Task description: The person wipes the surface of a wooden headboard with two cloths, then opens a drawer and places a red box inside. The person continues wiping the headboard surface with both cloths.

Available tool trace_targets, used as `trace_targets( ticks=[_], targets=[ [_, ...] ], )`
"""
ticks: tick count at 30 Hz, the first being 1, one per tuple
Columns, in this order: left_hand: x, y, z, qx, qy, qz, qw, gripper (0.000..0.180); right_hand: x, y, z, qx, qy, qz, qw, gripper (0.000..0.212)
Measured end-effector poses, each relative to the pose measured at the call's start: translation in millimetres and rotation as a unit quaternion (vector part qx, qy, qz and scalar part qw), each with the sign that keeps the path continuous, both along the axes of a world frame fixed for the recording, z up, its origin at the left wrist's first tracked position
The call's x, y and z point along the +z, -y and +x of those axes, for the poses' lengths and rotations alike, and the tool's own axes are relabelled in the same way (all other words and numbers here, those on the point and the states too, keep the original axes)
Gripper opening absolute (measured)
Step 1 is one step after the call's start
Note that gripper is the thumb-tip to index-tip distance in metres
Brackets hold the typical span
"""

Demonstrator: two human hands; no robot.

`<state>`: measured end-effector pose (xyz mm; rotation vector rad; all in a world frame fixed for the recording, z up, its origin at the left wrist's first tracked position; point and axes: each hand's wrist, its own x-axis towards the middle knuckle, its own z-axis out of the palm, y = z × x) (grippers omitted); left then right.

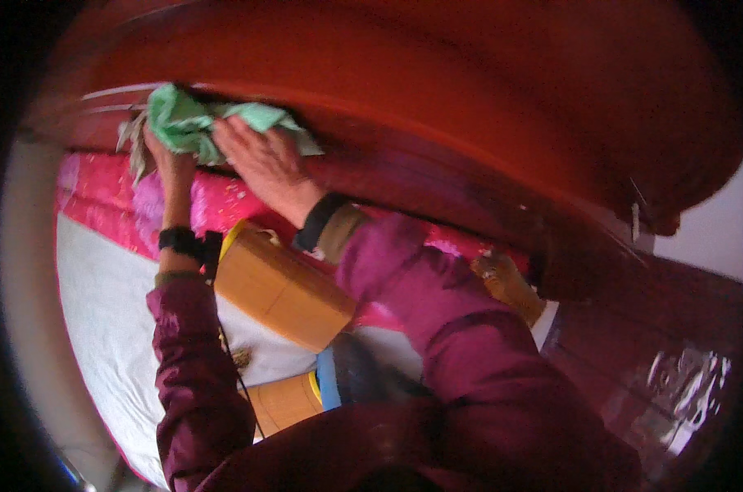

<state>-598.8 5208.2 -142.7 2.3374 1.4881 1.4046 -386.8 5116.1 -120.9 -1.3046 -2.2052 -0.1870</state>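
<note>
A crumpled pale green cloth (177, 117) lies bunched against the reddish-brown, glossy wooden panel (404, 152). My left hand (171, 161) is closed on the bunched end of this cloth, its fingers partly hidden by the folds. A greyish, frayed-looking rag (135, 143) hangs beside that hand; whether the fingers hold it too, I cannot tell. Lying over the right part of the cloth, my right hand (265, 160) has its fingers stretched out toward the panel. A dark band circles my left wrist, and both sleeves are maroon.
Below my arms a bright pink patterned fabric (101, 197) borders a white sheet (101, 271). An orange box-shaped object (277, 283) with a yellow rim sits between my forearms. A similar orange one (285, 402) lies nearer me. Dark maroon wood (625, 320) extends at right.
</note>
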Motion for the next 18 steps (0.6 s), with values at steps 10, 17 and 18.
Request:
trace_targets(
  ticks=[10,17,18],
  targets=[
    [-82,83,136,-0.019,0.014,0.073,0.997,0.037,-11,106,105,-0.130,0.151,0.070,0.978,0.044],
    [-69,208,296,-0.090,0.358,-0.216,0.904,0.065,-3,213,238,-0.154,0.147,0.051,0.976,0.046],
    [-70,239,338,-0.119,0.433,-0.221,0.866,0.074,-7,242,274,-0.156,0.138,0.015,0.978,0.047]
  ],
)
